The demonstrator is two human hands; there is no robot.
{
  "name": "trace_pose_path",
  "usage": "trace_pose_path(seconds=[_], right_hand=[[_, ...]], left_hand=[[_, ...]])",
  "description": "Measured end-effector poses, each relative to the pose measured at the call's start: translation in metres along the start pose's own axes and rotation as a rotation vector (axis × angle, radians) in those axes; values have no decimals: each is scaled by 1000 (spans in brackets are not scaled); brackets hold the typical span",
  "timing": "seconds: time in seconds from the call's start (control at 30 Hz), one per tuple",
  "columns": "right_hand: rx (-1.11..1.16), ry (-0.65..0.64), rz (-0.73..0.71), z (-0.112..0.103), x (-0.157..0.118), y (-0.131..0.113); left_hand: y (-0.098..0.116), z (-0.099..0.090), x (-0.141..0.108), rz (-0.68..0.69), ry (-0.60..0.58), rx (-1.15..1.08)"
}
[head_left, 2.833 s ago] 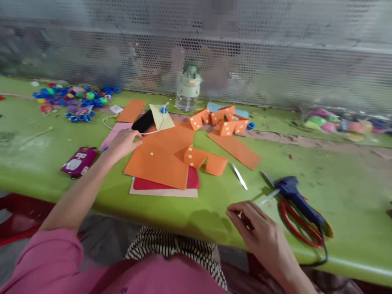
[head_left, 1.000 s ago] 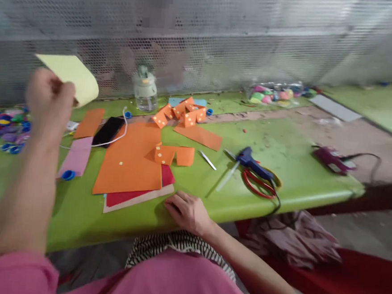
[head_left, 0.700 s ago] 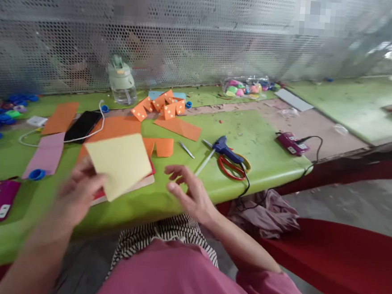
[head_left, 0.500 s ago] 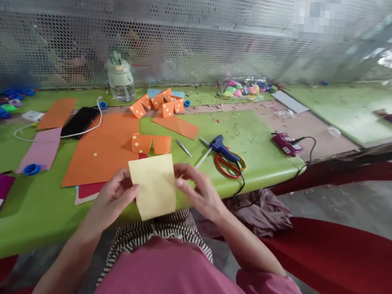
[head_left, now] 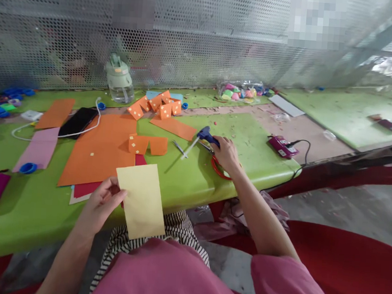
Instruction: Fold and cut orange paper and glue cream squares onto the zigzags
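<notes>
Left of the glue gun (head_left: 208, 135), our left hand (head_left: 106, 202) pinches the yellow paper (head_left: 141, 201), its long axis running away from our body, far end tilting slightly left. Our right fingers (head_left: 227, 154) grip the gun's handle.

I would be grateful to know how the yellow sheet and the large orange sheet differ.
The yellow sheet is held by the left hand, while the large orange sheet lies flat, partly over a red sheet. The yellow sheet looks smaller than the large orange sheet. The large orange sheet bears a small pale square; the yellow sheet shows none. Both look thin.
</notes>
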State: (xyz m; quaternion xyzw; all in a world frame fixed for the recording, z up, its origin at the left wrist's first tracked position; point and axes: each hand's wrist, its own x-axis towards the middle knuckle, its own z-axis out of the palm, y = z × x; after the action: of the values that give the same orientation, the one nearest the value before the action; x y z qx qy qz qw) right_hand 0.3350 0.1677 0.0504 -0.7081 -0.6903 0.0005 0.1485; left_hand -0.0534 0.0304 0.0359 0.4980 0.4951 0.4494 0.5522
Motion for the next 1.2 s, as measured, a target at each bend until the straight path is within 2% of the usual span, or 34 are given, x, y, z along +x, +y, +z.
trace_pose_path(seconds=[0.1, 0.2, 0.3, 0.47, 0.6, 0.67, 0.73, 0.77, 0.87, 1.0, 1.07, 1.2], right_hand=[[-10, -6, 14, 9, 27, -15], [-37, -6, -4, 6, 31, -21], [-78, 7, -39, -8, 3, -15], [-138, -63, -48, -23, -68, 8], [-139, -40, -67, -27, -93, 11], [-69, 67, -110, -31, -96, -1], [122, 147, -196, -37, -97, -26], [260, 124, -250, -41, -98, -41], [649, -135, -264, -46, -101, -91], [967, -310, -281, -41, -101, -137], [1027, -337, -309, -35, -100, -148], [959, -236, -267, -27, -96, -156]], left_hand=[[0, 2, -1, 0, -3, -15], [0, 4, -3, -8, 33, 26], [-3, 3, -6, -12, 62, 32], [-12, 2, -3, -51, 86, 4], [-11, 9, 9, -91, 83, 9], [-6, 15, 13, -88, 59, 13], [1, 22, 14, -73, 26, 32], [5, 25, 14, -61, 14, 39], [16, 33, 11, -16, -29, 46], [25, 39, 7, -52, 13, 37], [28, 38, 5, -84, 51, 16], [32, 34, 5, -103, 17, -19]])
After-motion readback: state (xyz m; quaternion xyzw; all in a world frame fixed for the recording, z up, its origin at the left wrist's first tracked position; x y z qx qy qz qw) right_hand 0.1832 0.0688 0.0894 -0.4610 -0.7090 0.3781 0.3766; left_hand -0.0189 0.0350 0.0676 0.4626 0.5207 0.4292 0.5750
